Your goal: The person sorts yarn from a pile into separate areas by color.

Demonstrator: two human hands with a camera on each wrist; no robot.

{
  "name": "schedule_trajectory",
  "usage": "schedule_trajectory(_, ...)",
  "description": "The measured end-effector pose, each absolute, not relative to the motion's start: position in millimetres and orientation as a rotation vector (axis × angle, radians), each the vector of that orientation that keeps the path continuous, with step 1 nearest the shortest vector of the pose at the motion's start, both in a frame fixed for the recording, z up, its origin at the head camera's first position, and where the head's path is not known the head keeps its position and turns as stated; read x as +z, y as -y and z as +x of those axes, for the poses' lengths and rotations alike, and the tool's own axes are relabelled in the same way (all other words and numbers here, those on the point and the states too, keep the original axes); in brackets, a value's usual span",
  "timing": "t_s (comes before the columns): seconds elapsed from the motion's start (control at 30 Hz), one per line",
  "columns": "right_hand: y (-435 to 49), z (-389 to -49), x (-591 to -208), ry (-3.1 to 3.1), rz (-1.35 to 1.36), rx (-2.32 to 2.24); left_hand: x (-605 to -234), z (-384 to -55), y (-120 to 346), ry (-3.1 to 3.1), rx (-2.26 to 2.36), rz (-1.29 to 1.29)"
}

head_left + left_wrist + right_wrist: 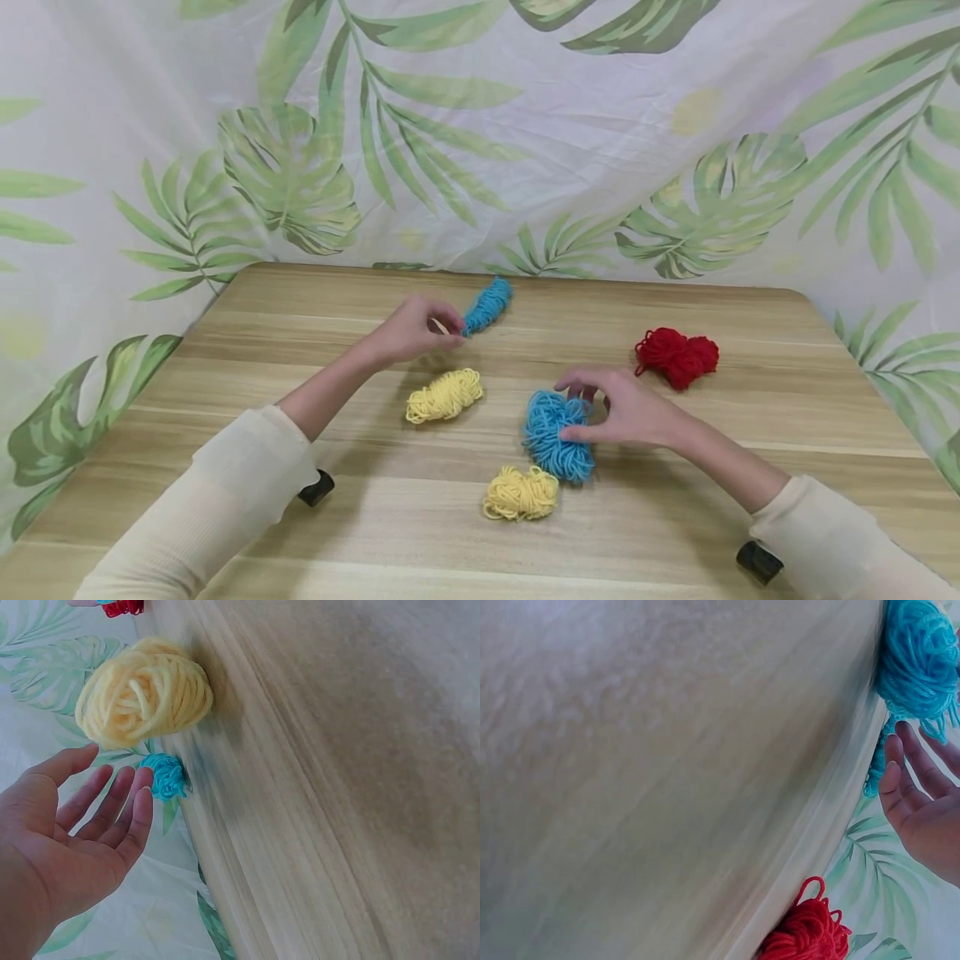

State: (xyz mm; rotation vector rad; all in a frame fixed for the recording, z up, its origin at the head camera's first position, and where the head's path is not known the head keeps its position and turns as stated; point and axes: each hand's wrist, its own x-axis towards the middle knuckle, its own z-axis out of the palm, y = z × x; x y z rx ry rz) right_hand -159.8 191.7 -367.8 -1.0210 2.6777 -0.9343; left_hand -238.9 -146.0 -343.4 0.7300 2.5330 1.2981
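Observation:
My left hand (420,329) is beside the near end of a small blue yarn bundle (489,305) at the back of the table. Its fingers are loosely bent with nothing between them in the left wrist view; whether the fingertips touch the yarn I cannot tell. A long yellow yarn bundle (445,396) lies just in front of that hand. At the right edge of a larger blue yarn bundle (555,435), my right hand (626,408) has thumb and fingers spread apart. From the right wrist, this hand's relaxed fingers (924,776) hold nothing.
A smaller yellow yarn bundle (521,493) lies against the front of the larger blue one. Further right sits a red yarn bundle (677,357). Behind the wooden table (360,533) hangs a leaf-patterned cloth (465,150).

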Motion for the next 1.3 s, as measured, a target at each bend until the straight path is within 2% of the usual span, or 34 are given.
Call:
schedule_trajectory(0.57,-186,-161,-367,-2.635,-1.038,-0.858,-348,-227,146,-2.439,1.253,0.717)
schedule_trajectory(1.3,-181,-166,-370,-2.596,-1.081,-0.993,-350,-219,148,-2.420,1.225,0.704)
